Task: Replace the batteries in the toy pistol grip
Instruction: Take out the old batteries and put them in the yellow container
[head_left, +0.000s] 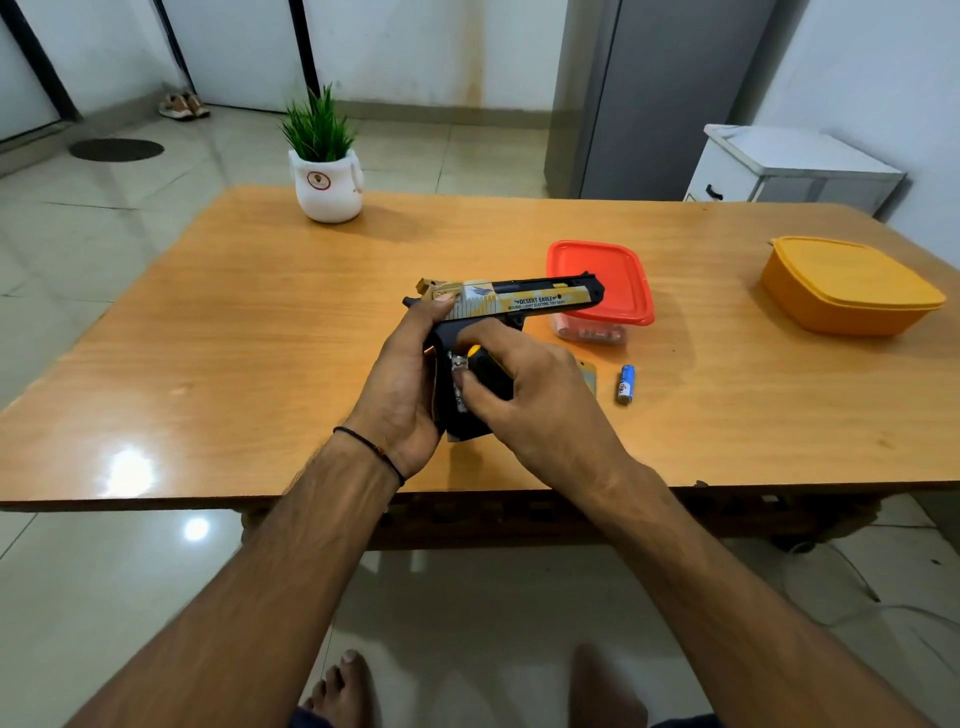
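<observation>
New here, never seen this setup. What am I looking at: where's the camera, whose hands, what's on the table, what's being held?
No robot: one person, filmed by a wide-angle camera worn on their head, looking down at their own hands. The left hand grips the toy pistol by its grip. The right hand holds a black-and-yellow tool, likely a screwdriver, against that grip. On the wooden table are a loose blue battery, a red-lidded clear box, an orange lidded box and a potted plant.
</observation>
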